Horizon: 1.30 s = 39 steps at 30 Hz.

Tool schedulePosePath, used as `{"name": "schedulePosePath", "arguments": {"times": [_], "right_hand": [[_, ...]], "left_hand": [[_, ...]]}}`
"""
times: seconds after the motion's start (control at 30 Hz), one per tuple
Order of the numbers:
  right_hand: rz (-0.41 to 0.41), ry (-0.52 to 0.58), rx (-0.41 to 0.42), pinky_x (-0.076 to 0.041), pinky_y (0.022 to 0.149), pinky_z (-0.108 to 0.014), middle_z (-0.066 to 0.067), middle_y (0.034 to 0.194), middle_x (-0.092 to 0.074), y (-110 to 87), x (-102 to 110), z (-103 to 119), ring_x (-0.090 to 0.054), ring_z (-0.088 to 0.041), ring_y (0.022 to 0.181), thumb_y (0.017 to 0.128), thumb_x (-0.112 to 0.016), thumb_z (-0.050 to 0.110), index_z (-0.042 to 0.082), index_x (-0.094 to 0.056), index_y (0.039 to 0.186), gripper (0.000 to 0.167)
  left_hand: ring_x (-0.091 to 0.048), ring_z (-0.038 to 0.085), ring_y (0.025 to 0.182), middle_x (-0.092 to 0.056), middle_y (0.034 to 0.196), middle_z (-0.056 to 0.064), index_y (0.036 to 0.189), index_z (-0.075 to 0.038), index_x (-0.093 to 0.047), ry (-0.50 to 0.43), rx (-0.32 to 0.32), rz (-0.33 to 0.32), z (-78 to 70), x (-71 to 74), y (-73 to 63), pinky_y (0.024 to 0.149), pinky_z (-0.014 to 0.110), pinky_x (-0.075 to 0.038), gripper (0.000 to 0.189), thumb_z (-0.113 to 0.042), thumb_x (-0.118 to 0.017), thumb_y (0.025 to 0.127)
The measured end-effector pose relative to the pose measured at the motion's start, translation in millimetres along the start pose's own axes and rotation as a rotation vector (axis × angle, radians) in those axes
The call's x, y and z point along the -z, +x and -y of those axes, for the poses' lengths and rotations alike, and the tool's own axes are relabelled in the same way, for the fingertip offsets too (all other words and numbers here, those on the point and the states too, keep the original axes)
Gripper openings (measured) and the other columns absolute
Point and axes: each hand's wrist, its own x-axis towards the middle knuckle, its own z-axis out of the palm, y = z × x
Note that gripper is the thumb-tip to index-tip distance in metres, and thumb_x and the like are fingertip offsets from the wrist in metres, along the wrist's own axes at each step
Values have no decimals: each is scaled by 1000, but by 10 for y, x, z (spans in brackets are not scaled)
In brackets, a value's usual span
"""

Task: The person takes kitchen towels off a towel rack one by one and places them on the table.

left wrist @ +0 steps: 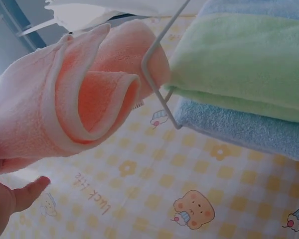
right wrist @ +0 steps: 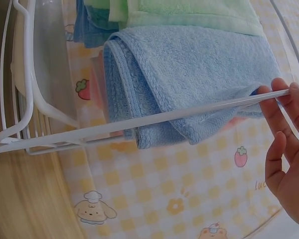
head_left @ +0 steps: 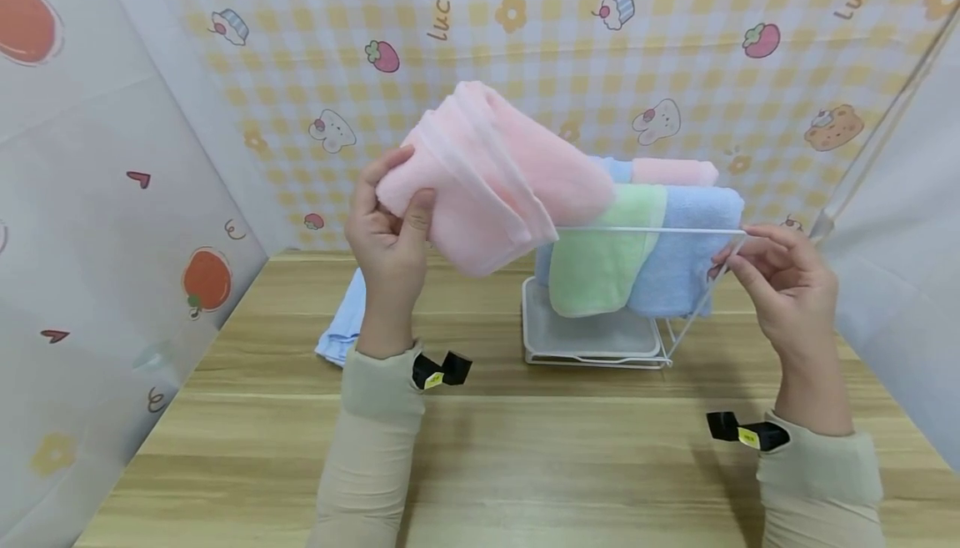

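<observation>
My right grip (head_left: pixel 791 289), at 3 o'clock from the head view's centre, lightly pinches the end bar of a white wire rack (right wrist: pixel 149 119) between thumb and fingertips. At 9 o'clock my left grip (head_left: pixel 386 239) closes on a folded pink towel (head_left: pixel 487 189), held aloft at 12 o'clock; whether its far end touches the rack, I cannot tell. A folded blue cloth (head_left: pixel 342 323), partly hidden, lies on the tabletop (head_left: pixel 562 465) at 8 o'clock. At 4 o'clock a tray (head_left: pixel 596 339) sits in the rack's base, below a green towel (head_left: pixel 607 260) and a blue towel (head_left: pixel 690 252) draped in front. Behind them, between 2 and 3 o'clock, show a second blue towel (head_left: pixel 621 169) and a second pink towel (head_left: pixel 675 171). I judge the hanging well along: four towels up, the held one not yet released, the tabletop cloth untouched. Visible count: two pink, one green, three blue; one rack, one tray.
</observation>
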Motion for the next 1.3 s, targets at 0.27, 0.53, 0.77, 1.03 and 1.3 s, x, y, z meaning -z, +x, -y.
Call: {"name": "schedulePosePath", "arguments": {"times": [0.27, 0.53, 0.77, 1.03, 1.3], "right_hand": [[-12, -1, -11, -57, 81, -23, -16, 90, -73, -5, -6, -9, -71, -20, 80, 86, -53, -26, -18, -54, 122, 37], [-14, 17, -8, -57, 79, -23, -17, 89, -72, -6, -5, 4, -71, -21, 80, 86, -53, -26, -18, -53, 122, 36], [-16, 47, -6, -58, 78, -24, -19, 90, -72, 3, -21, 5, -71, -22, 79, 86, -54, -26, -19, -53, 121, 36], [-16, 34, -7, -58, 79, -24, -18, 89, -72, 12, -33, 1, -71, -22, 78, 86, -54, -26, -19, -53, 121, 35], [-42, 50, -17, -58, 78, -25, -19, 88, -72, 10, -31, -4, -71, -22, 77, 85, -53, -28, -20, -54, 119, 35]], "left_hand": [[-67, 20, 92, -68, 110, 9, 121, 6, -59, -78, -5, -64, 5, 92, 38, 79, 28, -58, 55, -30, -77, 84], [-68, 21, 90, -68, 107, 13, 116, 0, -63, -150, -32, -103, 64, 201, 68, 79, 31, -58, 47, -28, -80, 82], [-68, 14, 85, -68, 103, 4, 120, -1, -63, -1, 113, 11, 142, 401, -23, 70, 24, -59, 31, -8, -72, 90], [-66, 8, 79, -69, 104, -7, 127, 11, -53, 141, 307, 304, 177, 677, -120, 62, 20, -57, 36, 11, -60, 92], [-68, 10, 63, -70, 83, -5, 136, 0, -50, 173, 548, 494, 302, 910, -158, 53, 28, -58, 40, 1, -58, 97]]}}
